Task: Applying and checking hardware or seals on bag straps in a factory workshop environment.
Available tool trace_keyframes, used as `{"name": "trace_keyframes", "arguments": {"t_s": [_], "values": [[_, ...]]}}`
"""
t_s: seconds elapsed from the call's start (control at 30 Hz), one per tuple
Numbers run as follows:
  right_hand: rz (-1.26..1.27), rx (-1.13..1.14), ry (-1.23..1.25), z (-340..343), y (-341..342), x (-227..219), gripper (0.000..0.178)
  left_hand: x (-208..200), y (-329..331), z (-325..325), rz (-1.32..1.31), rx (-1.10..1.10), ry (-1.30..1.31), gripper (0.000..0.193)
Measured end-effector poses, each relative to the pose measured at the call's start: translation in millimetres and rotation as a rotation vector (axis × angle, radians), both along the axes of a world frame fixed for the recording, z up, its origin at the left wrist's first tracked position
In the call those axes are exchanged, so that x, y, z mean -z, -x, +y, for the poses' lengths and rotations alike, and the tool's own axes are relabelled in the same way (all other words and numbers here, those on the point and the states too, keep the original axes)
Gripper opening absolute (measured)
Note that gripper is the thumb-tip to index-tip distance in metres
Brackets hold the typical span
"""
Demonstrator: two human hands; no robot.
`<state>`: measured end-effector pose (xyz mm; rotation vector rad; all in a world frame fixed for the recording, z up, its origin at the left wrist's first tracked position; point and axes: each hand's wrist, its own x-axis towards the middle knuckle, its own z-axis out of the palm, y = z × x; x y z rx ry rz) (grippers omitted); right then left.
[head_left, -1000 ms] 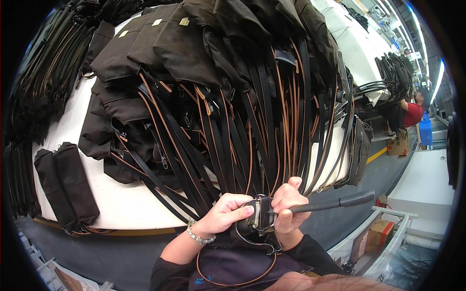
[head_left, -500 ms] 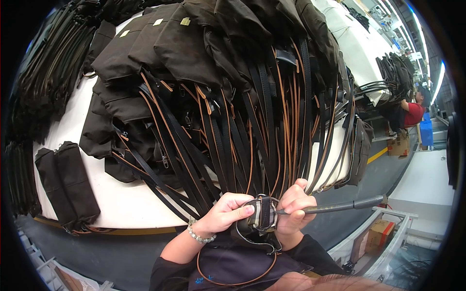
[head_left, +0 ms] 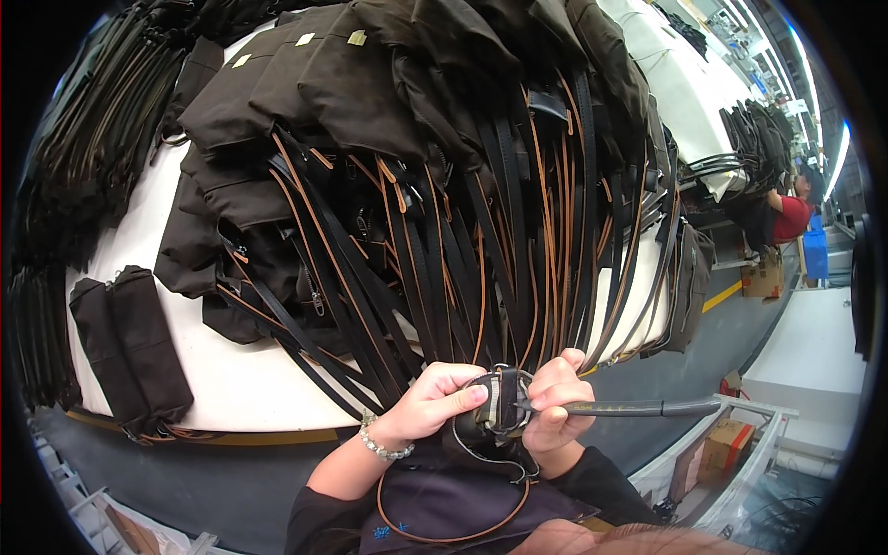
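Observation:
In front of my body, my left hand (head_left: 427, 409) grips a folded black bag strap (head_left: 508, 393), thumb on top. Light grey bands and a shiny rim show on the held part, but its details are too small to make out. A long dark pen (head_left: 629, 408) is pinched in my right hand (head_left: 558, 407). Its tip meets the strap's right side, and its back end points off to the right. A loop of strap with a tan edge (head_left: 453, 541) hangs over my dark apron (head_left: 435, 509).
Dark bags (head_left: 361, 102) lie piled on a white table (head_left: 231, 370), their black straps (head_left: 444, 287) with tan edges trailing toward me. One bag (head_left: 134, 351) lies apart at left. At right are a metal frame (head_left: 740, 453), cardboard boxes (head_left: 724, 446) and a person in red (head_left: 793, 219).
The pen's back end has swung slightly lower and its shaft has moved a little. My left hand stays on the strap in nearly the same place.

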<state>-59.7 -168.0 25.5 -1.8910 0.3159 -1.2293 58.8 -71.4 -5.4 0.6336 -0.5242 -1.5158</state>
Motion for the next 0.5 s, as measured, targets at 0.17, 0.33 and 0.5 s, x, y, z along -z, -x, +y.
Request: {"name": "trace_keyframes", "arguments": {"t_s": [0.17, 0.33, 0.5], "values": [[0.015, 0.004, -0.034, 0.7, -0.8, 0.3, 0.032, 0.0, 0.6, -0.2, -0.017, -0.006, -0.010, 0.024], [-0.074, -0.030, -0.066, -2.3, -2.1, 0.9, 0.020, -2.9, -1.1, -0.4, 0.012, -0.001, -0.029, 0.025], [0.012, -0.015, -0.048, 0.2, -1.5, -0.2, 0.031, -1.1, -1.0, 0.5, 0.019, -0.003, -0.042, 0.026]]}}
